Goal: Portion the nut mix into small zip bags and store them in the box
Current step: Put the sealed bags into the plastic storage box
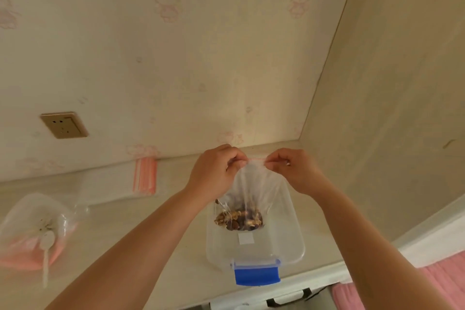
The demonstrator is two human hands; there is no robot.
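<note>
A wall socket (64,125) sits in cartoon-cat wallpaper above a pale countertop (176,221); left hand (214,171) and right hand (294,171) each pinch the zip bag (256,191) of nut mix (239,219) over the clear box (289,234)

Both hands (214,171) raised — fingertips pinched

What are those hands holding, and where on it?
A small zip bag of nuts, pinched along its pink zip strip: left hand and right hand at opposite ends, above the clear box.
</note>
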